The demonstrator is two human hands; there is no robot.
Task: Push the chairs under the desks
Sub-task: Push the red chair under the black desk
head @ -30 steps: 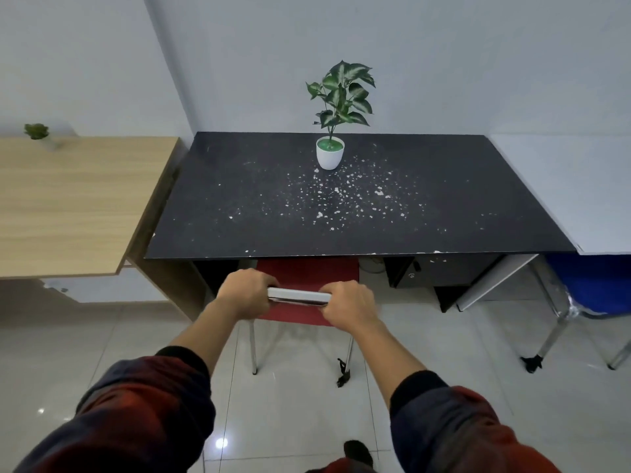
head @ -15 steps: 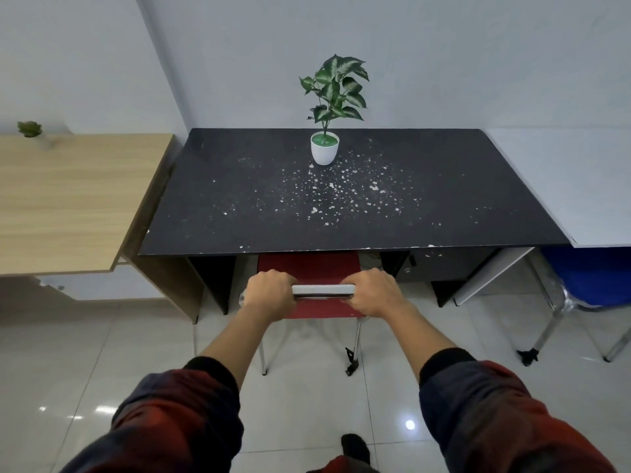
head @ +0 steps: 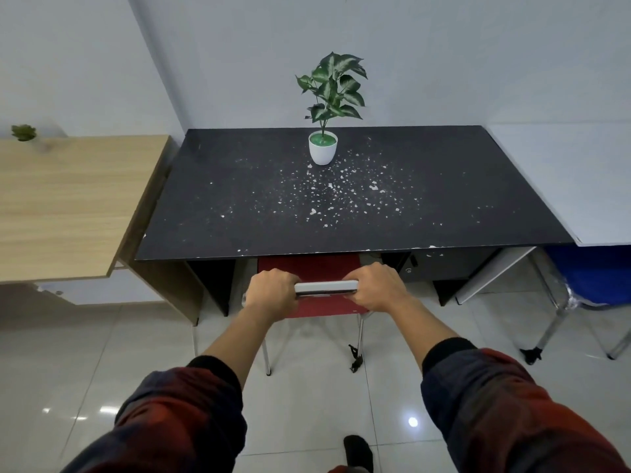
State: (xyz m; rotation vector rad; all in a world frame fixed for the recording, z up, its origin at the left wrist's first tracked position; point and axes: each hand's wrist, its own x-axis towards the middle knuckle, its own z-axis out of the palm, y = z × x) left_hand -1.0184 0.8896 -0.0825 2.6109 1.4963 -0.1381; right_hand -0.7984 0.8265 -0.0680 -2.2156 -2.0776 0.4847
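Note:
A red chair [head: 309, 268] with chrome legs stands at the front of the black desk [head: 341, 206], its seat partly under the desktop. My left hand [head: 271, 293] and my right hand [head: 375, 286] both grip the pale top bar of the chair's backrest [head: 324, 287], one at each end. A blue chair [head: 594, 278] sits at the right, its seat mostly tucked beneath the white desk [head: 563, 179].
A potted plant [head: 324, 131] in a white pot stands at the back of the black desk. A wooden desk [head: 68, 206] adjoins on the left, with a small plant [head: 23, 133] at its far end. Glossy tiled floor [head: 307, 421] lies below; my shoe [head: 358, 452] shows near the bottom.
The red chair has slid forward, further under the black desk, with both hands on its backrest. The view has moved closer to the desk.

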